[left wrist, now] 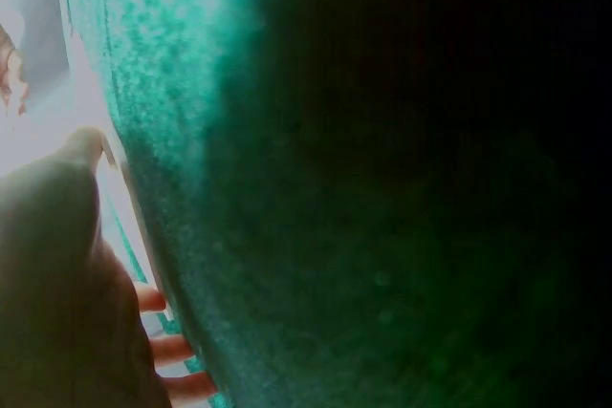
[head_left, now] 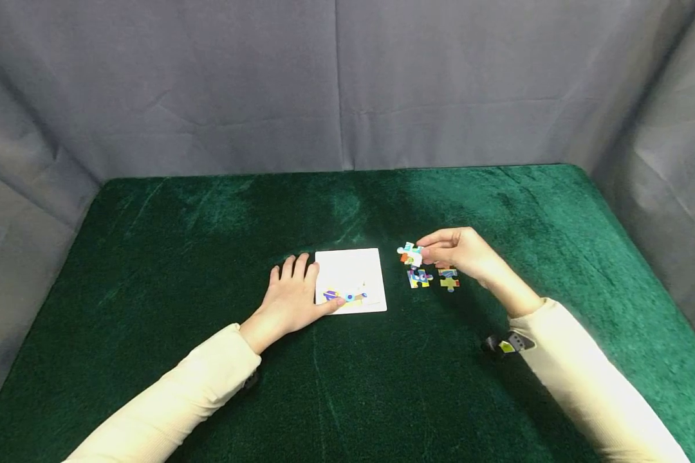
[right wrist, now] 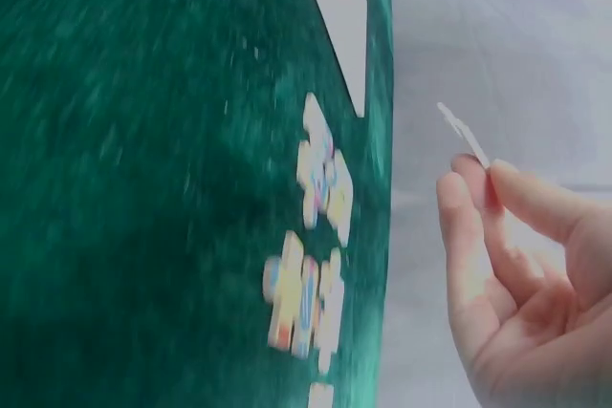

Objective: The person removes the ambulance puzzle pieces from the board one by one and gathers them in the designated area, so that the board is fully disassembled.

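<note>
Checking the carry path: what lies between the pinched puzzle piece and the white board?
In the head view, nothing but bare green cloth shows between the pinched puzzle piece and the white board.

i have open green cloth [head_left: 353, 392] between the sleeves [head_left: 191, 386] and beyond the board [head_left: 350, 270], up to the grey curtain [head_left: 347, 83]. the left hand [head_left: 289, 299] blocks the board's left edge; the right hand [head_left: 462, 254] and loose puzzle pieces [head_left: 418, 280] crowd its right, leaving me a narrow lane between.
</note>
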The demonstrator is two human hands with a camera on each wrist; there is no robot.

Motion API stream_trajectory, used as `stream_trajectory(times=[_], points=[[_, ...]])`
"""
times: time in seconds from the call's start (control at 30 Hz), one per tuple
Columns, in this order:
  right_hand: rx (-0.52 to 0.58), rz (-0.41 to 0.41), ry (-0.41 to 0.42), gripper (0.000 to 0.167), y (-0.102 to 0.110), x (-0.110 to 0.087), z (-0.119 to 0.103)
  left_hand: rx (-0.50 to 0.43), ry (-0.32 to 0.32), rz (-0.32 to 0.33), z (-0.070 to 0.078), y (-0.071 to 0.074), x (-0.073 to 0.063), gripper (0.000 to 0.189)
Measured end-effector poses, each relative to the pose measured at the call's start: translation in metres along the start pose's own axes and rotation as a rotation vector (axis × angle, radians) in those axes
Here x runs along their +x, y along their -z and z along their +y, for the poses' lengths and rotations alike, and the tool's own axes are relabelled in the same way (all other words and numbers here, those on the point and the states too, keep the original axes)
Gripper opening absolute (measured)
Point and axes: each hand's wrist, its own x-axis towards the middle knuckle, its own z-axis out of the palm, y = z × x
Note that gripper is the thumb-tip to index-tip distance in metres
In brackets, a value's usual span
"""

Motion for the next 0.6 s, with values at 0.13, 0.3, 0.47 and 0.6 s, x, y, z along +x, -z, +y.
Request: stream_trajectory(times=[0.13,0.3,0.47,0.6], points=[[0.038,0.021,0.004,0.037,0.013,-0.007,0.007,0.006,0.000,0.001,0.000,0.000,0.000,0.089],[0.045,0.033,-0.012,0.040,0.026,-0.014,0.019,0.004,-0.004,0.004,0.001,0.001,-0.001,0.088],[0.035,0.044,-0.052,0.042,0.035,-0.019,0.032,0.006,-0.001,0.001,0.000,0.000,-0.001,0.088],[0.040,0.048,-0.061,0.042,0.041,-0.022,0.042,0.010,-0.003,0.007,0.000,0.000,-0.001,0.089]])
